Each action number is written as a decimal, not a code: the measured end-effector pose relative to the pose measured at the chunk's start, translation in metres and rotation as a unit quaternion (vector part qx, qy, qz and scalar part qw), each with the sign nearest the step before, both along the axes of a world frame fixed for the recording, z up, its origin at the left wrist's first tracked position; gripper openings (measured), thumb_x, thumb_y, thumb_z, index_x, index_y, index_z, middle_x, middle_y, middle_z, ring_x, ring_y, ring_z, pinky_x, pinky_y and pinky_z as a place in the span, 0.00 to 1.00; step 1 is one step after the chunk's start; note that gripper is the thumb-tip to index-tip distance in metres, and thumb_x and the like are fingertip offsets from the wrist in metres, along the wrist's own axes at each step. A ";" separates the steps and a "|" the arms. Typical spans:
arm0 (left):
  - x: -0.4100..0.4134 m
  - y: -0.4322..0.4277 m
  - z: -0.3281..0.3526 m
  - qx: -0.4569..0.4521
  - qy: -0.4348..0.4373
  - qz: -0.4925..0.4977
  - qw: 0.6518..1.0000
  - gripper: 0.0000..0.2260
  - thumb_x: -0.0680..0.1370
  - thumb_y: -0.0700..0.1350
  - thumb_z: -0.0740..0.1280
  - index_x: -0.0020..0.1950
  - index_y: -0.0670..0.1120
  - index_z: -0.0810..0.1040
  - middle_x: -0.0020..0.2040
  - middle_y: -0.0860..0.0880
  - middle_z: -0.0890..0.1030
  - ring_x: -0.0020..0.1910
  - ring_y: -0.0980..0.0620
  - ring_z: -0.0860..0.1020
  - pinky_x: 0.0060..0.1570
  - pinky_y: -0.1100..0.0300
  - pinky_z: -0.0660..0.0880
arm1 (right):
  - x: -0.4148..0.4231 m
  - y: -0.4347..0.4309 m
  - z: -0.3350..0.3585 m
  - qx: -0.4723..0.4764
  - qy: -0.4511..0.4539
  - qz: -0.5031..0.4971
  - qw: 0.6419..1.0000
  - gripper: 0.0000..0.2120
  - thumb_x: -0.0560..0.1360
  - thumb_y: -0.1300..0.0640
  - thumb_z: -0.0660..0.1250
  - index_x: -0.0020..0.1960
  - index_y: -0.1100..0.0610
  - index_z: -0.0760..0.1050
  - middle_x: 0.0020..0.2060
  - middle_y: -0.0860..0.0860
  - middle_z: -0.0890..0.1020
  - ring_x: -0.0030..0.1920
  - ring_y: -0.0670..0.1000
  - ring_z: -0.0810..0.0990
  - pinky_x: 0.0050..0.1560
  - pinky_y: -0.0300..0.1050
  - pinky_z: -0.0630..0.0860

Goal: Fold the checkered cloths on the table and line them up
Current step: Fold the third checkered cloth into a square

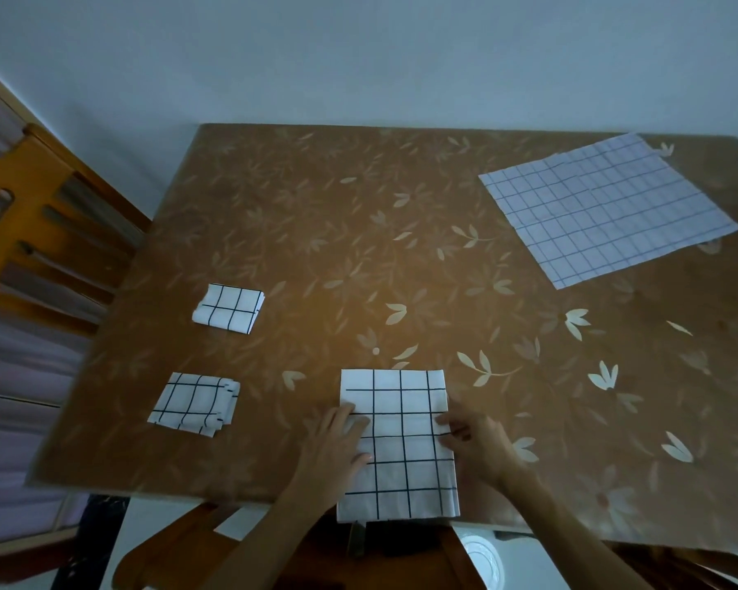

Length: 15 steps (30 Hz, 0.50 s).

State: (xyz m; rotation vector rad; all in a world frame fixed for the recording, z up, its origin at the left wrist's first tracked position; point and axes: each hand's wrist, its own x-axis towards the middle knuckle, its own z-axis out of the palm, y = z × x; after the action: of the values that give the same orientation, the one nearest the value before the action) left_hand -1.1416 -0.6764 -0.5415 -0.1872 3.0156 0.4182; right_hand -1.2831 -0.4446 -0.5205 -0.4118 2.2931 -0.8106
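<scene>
My left hand [337, 440] lies flat on the half-folded cloth [401, 462] at the table's [316, 227] near edge. My right hand [478, 440] touches its right edge, pinching or not I cannot tell. Soft, light, limp: I'd take the near corners to fold.

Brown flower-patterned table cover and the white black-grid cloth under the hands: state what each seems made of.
Brown flower-patterned table cover: probably plastic or vinyl, smooth and slightly glossy; a soft sheen of light lies on it. White black-grid cloth: thin woven fabric, perhaps cotton, matte; it lies in flat layers with crisp folded edges.
</scene>
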 end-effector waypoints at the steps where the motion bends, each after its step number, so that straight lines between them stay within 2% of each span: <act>1: 0.000 0.001 0.002 0.002 0.003 0.004 1.000 0.24 0.67 0.59 0.78 0.59 0.55 0.78 0.61 0.53 0.77 0.58 0.53 0.77 0.53 0.59 0.77 | 0.002 0.000 0.002 -0.001 0.018 0.006 1.000 0.12 0.75 0.58 0.72 0.58 0.51 0.82 0.47 0.47 0.82 0.43 0.41 0.79 0.43 0.27 0.73; 3: -0.001 0.002 0.005 0.026 0.015 0.004 1.000 0.21 0.71 0.58 0.75 0.61 0.54 0.77 0.63 0.53 0.76 0.61 0.53 0.74 0.57 0.58 0.75 | 0.005 0.001 0.009 -0.011 0.061 0.021 0.998 0.09 0.76 0.57 0.71 0.56 0.51 0.82 0.46 0.44 0.81 0.42 0.40 0.78 0.43 0.28 0.73; 5: 0.000 0.003 0.008 0.065 0.024 0.000 0.998 0.19 0.77 0.56 0.70 0.66 0.52 0.75 0.68 0.53 0.73 0.67 0.53 0.70 0.63 0.58 0.70 | 0.010 0.001 0.016 -0.031 0.117 0.040 0.992 0.06 0.77 0.56 0.70 0.53 0.51 0.83 0.47 0.41 0.78 0.43 0.40 0.78 0.45 0.35 0.76; 8: -0.003 0.007 0.019 0.135 0.021 0.009 0.991 0.20 0.81 0.57 0.63 0.71 0.53 0.71 0.73 0.55 0.68 0.73 0.56 0.63 0.69 0.58 0.66 | 0.016 0.002 0.025 -0.058 0.210 0.042 0.975 0.05 0.78 0.54 0.69 0.51 0.51 0.82 0.54 0.45 0.74 0.50 0.43 0.75 0.50 0.38 0.77; 11: -0.013 0.015 0.032 0.192 0.015 0.007 0.981 0.21 0.80 0.58 0.64 0.72 0.55 0.71 0.71 0.59 0.70 0.71 0.59 0.66 0.69 0.59 0.68 | 0.021 0.002 0.039 -0.085 0.274 0.065 0.956 0.06 0.78 0.52 0.67 0.53 0.51 0.80 0.61 0.46 0.75 0.56 0.47 0.73 0.56 0.42 0.72; 13: -0.019 0.023 0.043 0.247 0.028 0.010 0.968 0.19 0.78 0.59 0.67 0.67 0.58 0.73 0.65 0.62 0.73 0.66 0.62 0.70 0.65 0.58 0.71 | 0.026 0.000 0.052 -0.104 0.288 0.081 0.949 0.10 0.79 0.49 0.63 0.54 0.51 0.80 0.60 0.44 0.78 0.59 0.48 0.75 0.58 0.46 0.71; 15: -0.023 0.031 0.053 0.301 0.054 0.031 0.952 0.15 0.76 0.58 0.70 0.62 0.57 0.77 0.59 0.62 0.77 0.59 0.62 0.75 0.59 0.58 0.74 | 0.032 -0.003 0.067 -0.121 0.287 0.078 0.947 0.14 0.80 0.46 0.59 0.53 0.53 0.79 0.55 0.45 0.81 0.57 0.48 0.77 0.57 0.48 0.71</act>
State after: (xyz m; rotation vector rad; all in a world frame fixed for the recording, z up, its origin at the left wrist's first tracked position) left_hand -1.1646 -0.6453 -0.4886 -0.2111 2.8163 1.3548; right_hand -1.2512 -0.4476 -0.4535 -1.0463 2.6406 -0.9919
